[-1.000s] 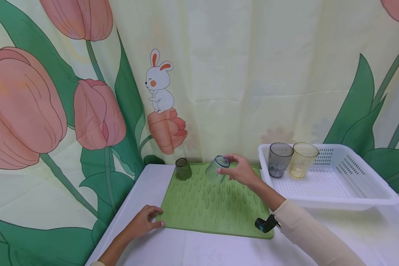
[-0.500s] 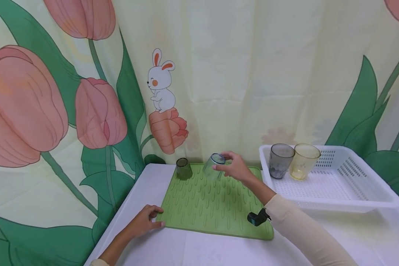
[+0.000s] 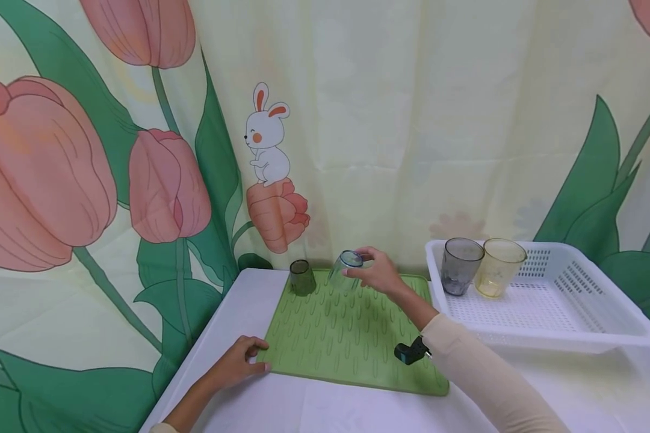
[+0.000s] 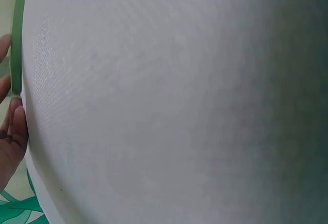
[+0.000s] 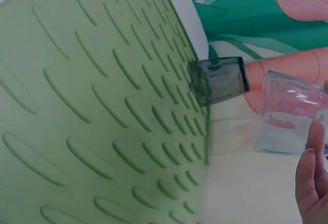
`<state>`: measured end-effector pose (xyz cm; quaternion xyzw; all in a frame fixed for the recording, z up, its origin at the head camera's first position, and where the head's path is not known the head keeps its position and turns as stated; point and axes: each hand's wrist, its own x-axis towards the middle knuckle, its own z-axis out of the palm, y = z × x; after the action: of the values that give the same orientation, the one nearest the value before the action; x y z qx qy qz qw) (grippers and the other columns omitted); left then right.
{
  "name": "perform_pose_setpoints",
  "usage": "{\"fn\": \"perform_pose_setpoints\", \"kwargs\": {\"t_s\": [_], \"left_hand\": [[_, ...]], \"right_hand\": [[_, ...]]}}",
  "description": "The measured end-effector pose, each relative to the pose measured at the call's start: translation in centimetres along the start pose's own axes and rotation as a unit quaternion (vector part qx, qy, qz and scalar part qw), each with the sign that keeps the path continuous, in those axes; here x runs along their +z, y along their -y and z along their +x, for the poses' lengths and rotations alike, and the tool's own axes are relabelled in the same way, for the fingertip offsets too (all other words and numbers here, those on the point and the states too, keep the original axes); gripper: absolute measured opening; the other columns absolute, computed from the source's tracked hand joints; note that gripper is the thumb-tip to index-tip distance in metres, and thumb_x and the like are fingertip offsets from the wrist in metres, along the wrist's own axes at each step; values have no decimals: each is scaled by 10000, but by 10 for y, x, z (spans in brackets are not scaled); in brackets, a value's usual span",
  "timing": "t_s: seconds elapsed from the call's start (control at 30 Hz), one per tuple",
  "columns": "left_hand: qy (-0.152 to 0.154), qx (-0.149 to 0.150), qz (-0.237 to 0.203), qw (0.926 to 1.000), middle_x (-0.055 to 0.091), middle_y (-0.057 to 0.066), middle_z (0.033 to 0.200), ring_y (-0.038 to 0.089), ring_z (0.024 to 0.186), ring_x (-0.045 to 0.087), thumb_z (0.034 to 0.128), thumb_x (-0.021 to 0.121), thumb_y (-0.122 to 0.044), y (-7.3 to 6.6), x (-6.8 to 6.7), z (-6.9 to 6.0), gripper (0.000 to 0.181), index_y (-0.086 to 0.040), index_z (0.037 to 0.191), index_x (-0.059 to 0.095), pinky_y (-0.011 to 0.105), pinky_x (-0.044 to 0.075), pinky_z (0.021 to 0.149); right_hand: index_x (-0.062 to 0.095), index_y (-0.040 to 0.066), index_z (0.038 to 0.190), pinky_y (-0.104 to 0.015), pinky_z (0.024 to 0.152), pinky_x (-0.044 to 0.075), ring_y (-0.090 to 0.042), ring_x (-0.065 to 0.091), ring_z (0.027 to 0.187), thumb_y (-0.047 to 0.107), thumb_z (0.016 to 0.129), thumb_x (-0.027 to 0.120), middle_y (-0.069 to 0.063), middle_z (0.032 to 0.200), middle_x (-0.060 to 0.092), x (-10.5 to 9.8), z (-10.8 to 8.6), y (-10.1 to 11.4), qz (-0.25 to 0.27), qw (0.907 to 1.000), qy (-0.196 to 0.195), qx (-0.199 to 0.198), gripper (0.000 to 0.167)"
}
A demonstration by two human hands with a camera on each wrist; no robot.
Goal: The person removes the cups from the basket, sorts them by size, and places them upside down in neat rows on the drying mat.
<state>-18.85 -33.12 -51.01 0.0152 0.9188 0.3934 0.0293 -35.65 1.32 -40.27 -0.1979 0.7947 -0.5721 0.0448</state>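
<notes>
My right hand [image 3: 381, 273] pinches a clear bluish glass [image 3: 341, 275] near its base, which points up and has a blue edge. In the right wrist view, a gap separates this glass [image 5: 287, 114] from the green ridged mat [image 5: 118, 111]. Left of it, a dark grey-green glass [image 3: 303, 279] stands upside down at the mat's far left corner. My left hand [image 3: 237, 364] touches the near left corner of the mat [image 3: 352, 349] with thumb and fingers. In the left wrist view, those fingers [image 4: 19, 121] lie at the mat's edge [image 4: 17, 44].
A white perforated basket [image 3: 552, 340] stands right of the mat, with a grey glass [image 3: 460, 267] and a yellow glass [image 3: 499, 269] side by side at its left. A curtain [image 3: 368, 120] printed with tulips and a rabbit hangs behind the white-covered table [image 3: 314, 412].
My right hand and the bluish glass have shifted a little left, closer to the dark glass. My left hand stays at the mat's corner. The whole head view has shifted slightly.
</notes>
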Motion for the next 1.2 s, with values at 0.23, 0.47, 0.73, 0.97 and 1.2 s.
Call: {"fn": "perform_pose_setpoints", "kwargs": {"t_s": [0.23,0.47,0.73,0.97,1.2], "left_hand": [[7,-83,61,9999,523,80,1060,187,965,482,808,842,-234,-3,0,1,451,-53,1177,657,237,438,798],[27,-89,74,9999,515,82,1059,191,967,476,815,836,-238,-1,0,-1,439,-61,1174,655,235,434,793],[135,118,88,9998,514,86,1058,190,964,471,840,817,-256,0,-2,0,430,-62,1185,650,237,435,785],[148,149,114,9997,520,92,1076,193,972,478,842,814,-247,0,-2,-1,423,-61,1185,649,247,438,792],[151,210,164,9995,519,92,1072,193,968,480,841,815,-237,0,-1,0,420,-60,1184,651,246,433,791]], "right_hand": [[560,57,1339,-318,621,556,-233,655,665,241,812,850,-195,1262,591,6,9,-7,-105,9999,-65,73,629],[532,26,1370,-357,653,584,-224,675,669,212,818,845,-228,1291,581,14,16,-15,-214,9997,-77,114,661],[531,25,1365,-407,707,607,-256,696,731,204,810,850,-232,1303,577,20,24,-26,-348,9990,-108,254,665],[545,9,1333,-406,701,608,-392,709,844,169,802,853,-240,1290,589,28,32,-39,-368,9987,-155,327,634],[531,-11,1340,-521,763,588,-345,703,712,154,803,844,-267,1301,582,32,37,-50,-249,9990,-152,350,644]]}}
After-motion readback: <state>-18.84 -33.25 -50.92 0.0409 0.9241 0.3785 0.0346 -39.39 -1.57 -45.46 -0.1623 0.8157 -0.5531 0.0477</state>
